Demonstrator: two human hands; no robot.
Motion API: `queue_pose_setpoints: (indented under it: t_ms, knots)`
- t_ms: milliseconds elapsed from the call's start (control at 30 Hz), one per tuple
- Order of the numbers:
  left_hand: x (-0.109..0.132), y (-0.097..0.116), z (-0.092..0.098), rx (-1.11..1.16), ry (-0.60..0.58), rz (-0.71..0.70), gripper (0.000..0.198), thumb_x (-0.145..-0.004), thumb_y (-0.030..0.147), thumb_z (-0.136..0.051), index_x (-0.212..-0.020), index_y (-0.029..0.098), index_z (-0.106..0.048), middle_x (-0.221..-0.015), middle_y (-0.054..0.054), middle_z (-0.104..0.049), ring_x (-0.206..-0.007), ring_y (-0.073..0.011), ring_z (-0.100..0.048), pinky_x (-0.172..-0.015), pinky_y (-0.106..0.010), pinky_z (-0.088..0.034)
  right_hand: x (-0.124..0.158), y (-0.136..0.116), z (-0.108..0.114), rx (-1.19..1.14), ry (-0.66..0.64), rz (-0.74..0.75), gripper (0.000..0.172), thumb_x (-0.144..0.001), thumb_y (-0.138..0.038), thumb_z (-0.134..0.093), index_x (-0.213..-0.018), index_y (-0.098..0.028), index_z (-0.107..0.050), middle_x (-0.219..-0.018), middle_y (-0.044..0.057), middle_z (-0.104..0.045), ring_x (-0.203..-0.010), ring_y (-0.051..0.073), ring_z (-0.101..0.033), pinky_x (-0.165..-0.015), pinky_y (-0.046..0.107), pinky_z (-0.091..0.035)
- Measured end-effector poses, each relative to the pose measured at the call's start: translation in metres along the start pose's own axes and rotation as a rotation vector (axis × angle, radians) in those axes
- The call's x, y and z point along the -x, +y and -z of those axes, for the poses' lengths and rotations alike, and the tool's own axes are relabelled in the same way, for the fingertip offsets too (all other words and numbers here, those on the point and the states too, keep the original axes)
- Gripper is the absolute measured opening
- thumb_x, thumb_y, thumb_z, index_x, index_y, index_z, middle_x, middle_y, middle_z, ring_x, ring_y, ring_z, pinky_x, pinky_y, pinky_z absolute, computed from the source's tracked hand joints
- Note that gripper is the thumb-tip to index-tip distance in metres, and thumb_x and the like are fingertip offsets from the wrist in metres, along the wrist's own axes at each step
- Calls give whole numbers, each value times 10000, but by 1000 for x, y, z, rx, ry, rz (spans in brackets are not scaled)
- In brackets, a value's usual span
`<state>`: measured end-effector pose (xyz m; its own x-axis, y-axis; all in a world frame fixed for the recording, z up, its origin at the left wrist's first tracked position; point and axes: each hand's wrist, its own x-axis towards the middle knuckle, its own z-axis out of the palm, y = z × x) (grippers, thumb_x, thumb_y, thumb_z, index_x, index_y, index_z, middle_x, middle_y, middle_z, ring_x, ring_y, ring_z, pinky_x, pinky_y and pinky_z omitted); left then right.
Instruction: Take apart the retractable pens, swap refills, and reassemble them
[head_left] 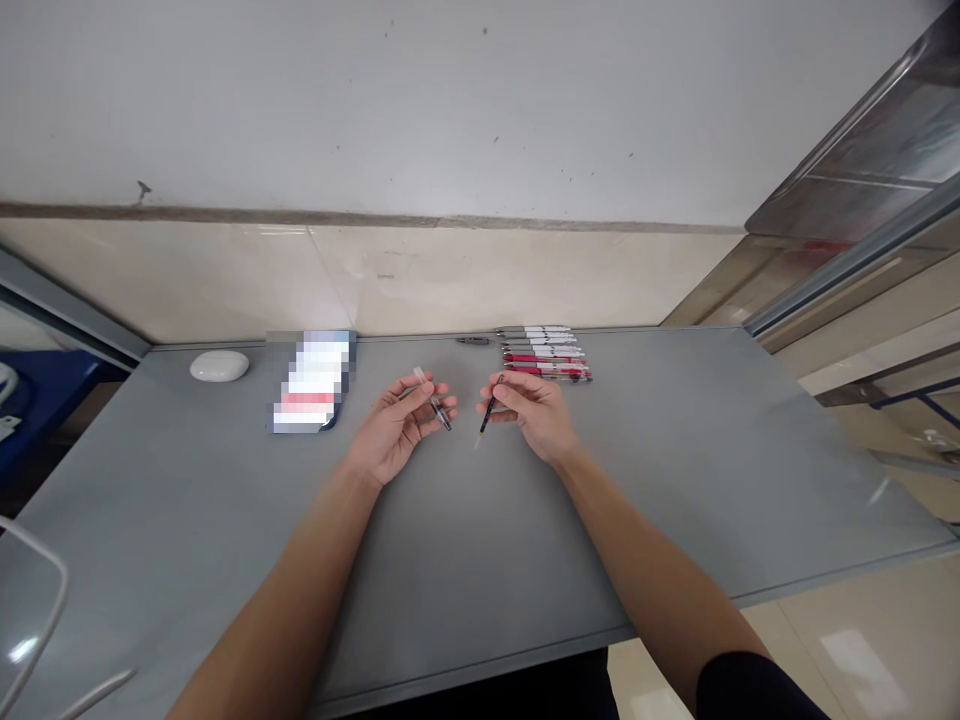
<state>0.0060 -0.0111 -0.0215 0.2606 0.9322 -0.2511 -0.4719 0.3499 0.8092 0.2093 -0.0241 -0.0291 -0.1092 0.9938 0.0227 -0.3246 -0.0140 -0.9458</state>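
My left hand (390,430) pinches a clear pen barrel (441,412) with a dark lower end, tilted down to the right. Between the thumb and fingers of my right hand (540,412) is a thin black pen refill (488,412), with a yellowish band and a pale end pointing down. The two pieces are apart, side by side above the grey table (480,560). Behind my right hand several pens (544,350) lie in a row, some grey and white, others red. A small dark grey pen part (474,341) rests to the left of that row.
A phone (313,382) with a lit, blurred screen lies left of my hands. Farther left sits a white rounded case or mouse (219,366). The wall (480,275) runs along the table's back edge. A white cable (56,600) curves at the lower left.
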Motion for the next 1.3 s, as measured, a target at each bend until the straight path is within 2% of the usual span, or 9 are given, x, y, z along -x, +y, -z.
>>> queue_pose_setpoints:
  t_ms: [267,500,667,900,1133,1300]
  knots:
    - [0,-2,-2,-66,-59,-15,261,-782,249,-723,-1025,184,-652,-962,-49,-696,-880,-203,-689,-874,-417,-554,-1,1,2,-20,20,-11,204,-741,-356,-723,-906,-237,-717,-860,12,-714,-731,167,-707,-671,339,-600]
    - [2,-4,-4,-166,-93,-55,251,-757,265,-746,-988,195,-680,-979,-59,-704,-886,-210,-688,-811,-351,-541,-2,-1,0,-9,76,-36,246,-726,-392,-725,-919,-239,-701,-857,14,-706,-726,165,-699,-631,313,-588]
    - [1,-4,-4,-173,-79,-58,238,-729,242,-767,-954,193,-707,-954,-50,-708,-889,-211,-679,-822,-355,-525,-3,-2,0,-4,135,-47,271,-722,-421,-722,-917,-237,-680,-859,14,-696,-722,162,-692,-622,300,-579]
    - [4,-3,-5,-163,-58,-52,246,-720,222,-772,-958,183,-722,-981,-55,-709,-888,-208,-677,-844,-361,-514,-3,-1,0,0,128,-62,292,-733,-430,-711,-948,-236,-676,-901,22,-696,-749,163,-689,-656,309,-576]
    - [3,-2,-4,-118,-29,-10,297,-722,220,-772,-1009,185,-707,-1024,-76,-711,-887,-224,-694,-811,-376,-559,-5,0,2,-15,145,-67,316,-733,-440,-708,-973,-239,-669,-939,28,-690,-773,162,-691,-663,305,-578]
    - [4,0,-5,-109,-62,-1,277,-757,230,-743,-1025,182,-693,-1014,-68,-706,-874,-219,-697,-810,-399,-586,-5,0,3,-2,192,-78,340,-722,-458,-712,-973,-234,-665,-955,37,-690,-789,161,-690,-632,273,-568]
